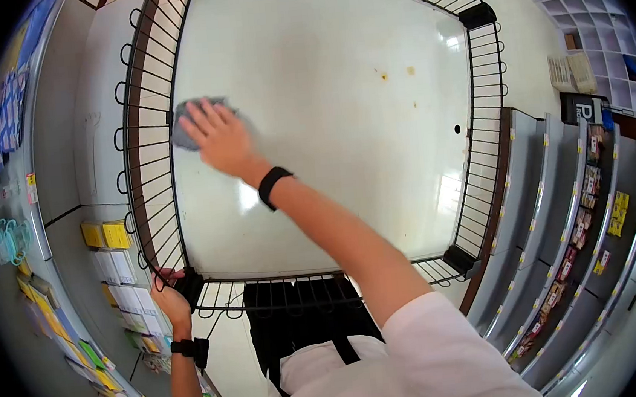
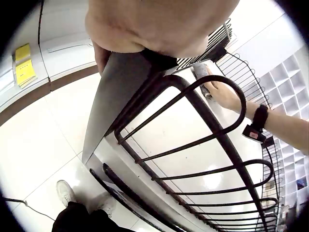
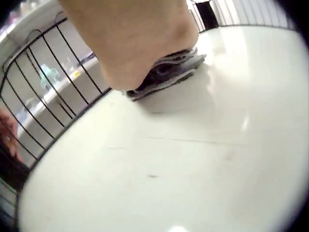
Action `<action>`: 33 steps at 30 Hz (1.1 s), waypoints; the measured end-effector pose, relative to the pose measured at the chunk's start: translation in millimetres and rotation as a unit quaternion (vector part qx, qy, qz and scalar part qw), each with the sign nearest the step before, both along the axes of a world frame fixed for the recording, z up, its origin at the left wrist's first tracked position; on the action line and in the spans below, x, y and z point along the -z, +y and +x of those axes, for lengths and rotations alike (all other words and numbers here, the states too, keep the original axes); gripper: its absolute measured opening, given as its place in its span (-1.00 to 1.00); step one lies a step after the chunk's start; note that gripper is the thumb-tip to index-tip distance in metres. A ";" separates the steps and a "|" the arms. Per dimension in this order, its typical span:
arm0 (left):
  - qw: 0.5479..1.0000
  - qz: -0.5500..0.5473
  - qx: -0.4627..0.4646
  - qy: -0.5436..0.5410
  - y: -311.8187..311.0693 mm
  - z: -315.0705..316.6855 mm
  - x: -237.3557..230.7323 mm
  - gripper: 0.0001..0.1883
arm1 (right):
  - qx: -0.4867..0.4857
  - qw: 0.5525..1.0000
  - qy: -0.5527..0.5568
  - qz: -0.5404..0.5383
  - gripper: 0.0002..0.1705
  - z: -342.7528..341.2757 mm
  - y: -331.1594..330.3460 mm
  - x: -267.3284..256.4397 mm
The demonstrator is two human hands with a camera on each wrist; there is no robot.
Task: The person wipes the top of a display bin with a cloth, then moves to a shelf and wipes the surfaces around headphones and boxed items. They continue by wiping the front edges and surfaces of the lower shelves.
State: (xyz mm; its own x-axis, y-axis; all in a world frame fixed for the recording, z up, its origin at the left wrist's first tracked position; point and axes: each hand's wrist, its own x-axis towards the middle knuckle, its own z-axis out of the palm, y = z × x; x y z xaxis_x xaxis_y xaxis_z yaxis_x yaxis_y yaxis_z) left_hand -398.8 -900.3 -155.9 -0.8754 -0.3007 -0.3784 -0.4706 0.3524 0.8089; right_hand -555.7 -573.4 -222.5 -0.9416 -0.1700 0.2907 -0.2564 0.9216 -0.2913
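A folded grey cloth [image 1: 186, 137] lies on the white board [image 1: 317, 183] close to the left wire rail [image 1: 145, 111]. My right hand [image 1: 226, 140] presses it down flat, fingers straight and spread over it. In the right wrist view the cloth's layered edges [image 3: 166, 77] stick out beneath the heel of the hand. My left hand [image 1: 172, 302] grips the near left corner post [image 1: 190, 287] of the railed stand. From the left wrist view, that hand [image 2: 154, 24] covers the top of the post, with a finger down its outer side.
Black wire rails surround the board, with a right rail [image 1: 485, 101] opposite. Brownish spots [image 1: 384, 77] and a small dark hole [image 1: 457, 129] mark the board. Tiered shelves [image 1: 554, 216] stand on the right; wall shelves with yellow packs [image 1: 115, 235] stand on the left.
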 end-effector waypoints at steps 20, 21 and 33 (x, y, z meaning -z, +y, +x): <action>1.000 -0.008 -0.010 -0.002 14.5 0.5 -13.9 -0.49 | 0.501 0.834 -0.161 0.169 -0.19 118.6 436.1 33.3; 1.000 -0.010 -0.007 -0.002 16.3 -1.3 -16.3 -0.47 | 0.497 0.836 -0.160 0.168 -0.19 101.0 432.9 32.3; 0.998 -0.040 0.041 -0.003 14.3 -0.5 -14.7 -0.50 | 0.194 0.975 0.004 0.106 -0.25 -131.4 171.4 18.1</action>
